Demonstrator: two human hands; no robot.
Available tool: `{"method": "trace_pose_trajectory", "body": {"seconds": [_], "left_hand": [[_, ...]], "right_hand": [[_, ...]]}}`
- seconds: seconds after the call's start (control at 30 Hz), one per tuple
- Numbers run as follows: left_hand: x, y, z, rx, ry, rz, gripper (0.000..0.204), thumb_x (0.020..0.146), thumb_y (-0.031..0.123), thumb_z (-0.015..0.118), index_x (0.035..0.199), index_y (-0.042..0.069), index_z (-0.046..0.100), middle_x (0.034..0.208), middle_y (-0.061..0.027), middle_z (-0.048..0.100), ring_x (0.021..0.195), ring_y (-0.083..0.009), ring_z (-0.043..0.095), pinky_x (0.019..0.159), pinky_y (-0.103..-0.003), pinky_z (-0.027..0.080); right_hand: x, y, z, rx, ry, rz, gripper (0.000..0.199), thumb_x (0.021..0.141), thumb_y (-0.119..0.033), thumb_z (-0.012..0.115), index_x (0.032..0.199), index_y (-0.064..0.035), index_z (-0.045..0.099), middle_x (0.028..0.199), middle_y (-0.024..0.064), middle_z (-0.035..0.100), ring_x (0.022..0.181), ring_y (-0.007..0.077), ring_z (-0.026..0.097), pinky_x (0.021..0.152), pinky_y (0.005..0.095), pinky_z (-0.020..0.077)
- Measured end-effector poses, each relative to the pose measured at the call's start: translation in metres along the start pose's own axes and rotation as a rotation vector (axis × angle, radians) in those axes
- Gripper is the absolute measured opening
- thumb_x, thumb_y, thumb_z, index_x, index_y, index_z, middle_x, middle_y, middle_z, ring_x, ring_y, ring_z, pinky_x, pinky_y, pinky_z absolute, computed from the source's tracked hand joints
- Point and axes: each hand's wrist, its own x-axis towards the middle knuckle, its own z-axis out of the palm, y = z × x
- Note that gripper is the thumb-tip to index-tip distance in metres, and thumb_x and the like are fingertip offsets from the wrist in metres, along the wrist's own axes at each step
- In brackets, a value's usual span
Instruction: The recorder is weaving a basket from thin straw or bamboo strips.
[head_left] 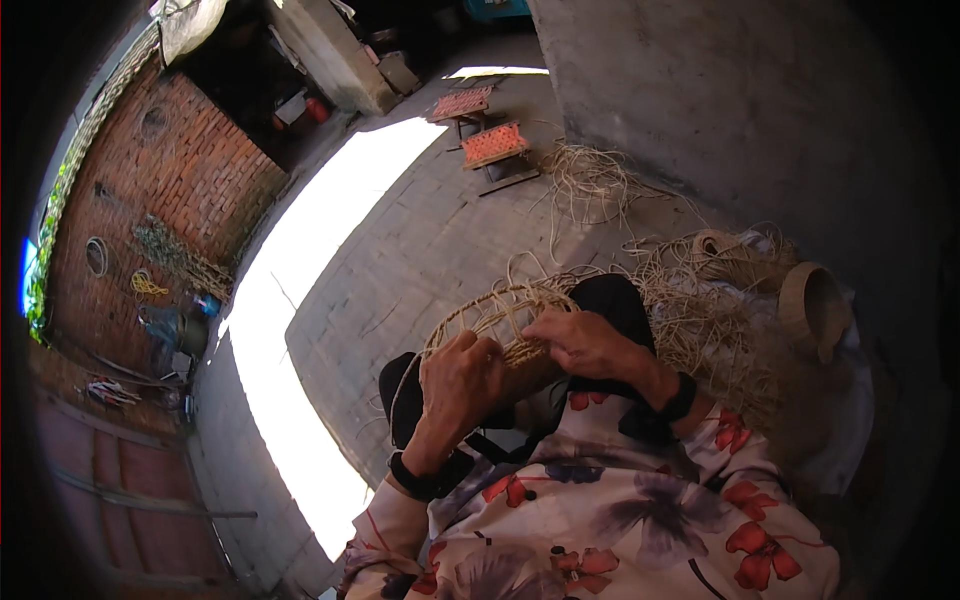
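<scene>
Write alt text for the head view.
Left hand and right hand hold a woven piece of tan cord over the person's lap. At right, loose cords lie heaped beside a bowl-shaped basket; farther off, two red-topped stools stand on a paved floor.

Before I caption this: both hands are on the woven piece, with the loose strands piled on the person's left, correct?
Wrong side: the head view shows the loose strands on the person's right. Left hand and right hand are on the woven piece.
</scene>
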Motion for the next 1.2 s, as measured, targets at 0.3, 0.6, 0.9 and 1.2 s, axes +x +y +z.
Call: {"method": "trace_pose_trajectory", "body": {"seconds": [0.3, 0.6, 0.9, 1.2], "left_hand": [[0.001, -0.003, -0.004, -0.046, -0.090, -0.145, 0.013, 0.076, 0.017, 0.062, 0.079, 0.007, 0.069, 0.079, -0.0136, 0.066, 0.072, -0.0331, 0.066, 0.065, -0.041, 0.051], [-0.016, -0.036, -0.013, -0.073, 0.153, -0.242, 0.020, 0.083, 0.020, 0.064, 0.099, 0.008, 0.066, 0.094, -0.0145, 0.065, 0.076, -0.0355, 0.066, 0.069, -0.044, 0.052], [-0.038, -0.054, -0.007, -0.142, 0.133, -0.249, 0.026, 0.083, 0.017, 0.067, 0.107, 0.010, 0.063, 0.105, -0.0138, 0.060, 0.079, -0.0332, 0.066, 0.071, -0.043, 0.053], [-0.034, -0.067, 0.006, -0.129, 0.183, -0.083, 0.015, 0.082, 0.010, 0.066, 0.096, 0.008, 0.061, 0.098, -0.0133, 0.060, 0.076, -0.0354, 0.065, 0.069, -0.044, 0.052]], "right_hand": [[-0.002, 0.017, -0.008, 0.307, 0.174, 0.098, 0.041, 0.073, 0.009, 0.051, 0.108, -0.0042, 0.067, 0.091, 0.0139, 0.062, 0.081, 0.0311, 0.062, 0.075, 0.0345, 0.0501], [-0.001, 0.003, 0.000, 0.112, 0.229, 0.029, 0.032, 0.077, 0.009, 0.053, 0.100, -0.0063, 0.067, 0.087, 0.0137, 0.059, 0.085, 0.0325, 0.062, 0.075, 0.0386, 0.0510], [0.033, -0.039, 0.019, 0.139, 0.205, -0.137, 0.028, 0.078, 0.007, 0.056, 0.100, -0.0051, 0.067, 0.088, 0.0129, 0.058, 0.083, 0.0312, 0.062, 0.074, 0.0362, 0.0491], [0.033, -0.051, 0.029, -0.126, 0.098, -0.087, 0.024, 0.076, 0.004, 0.059, 0.096, -0.0060, 0.067, 0.088, 0.0116, 0.055, 0.081, 0.0310, 0.061, 0.069, 0.0396, 0.0496]]}}
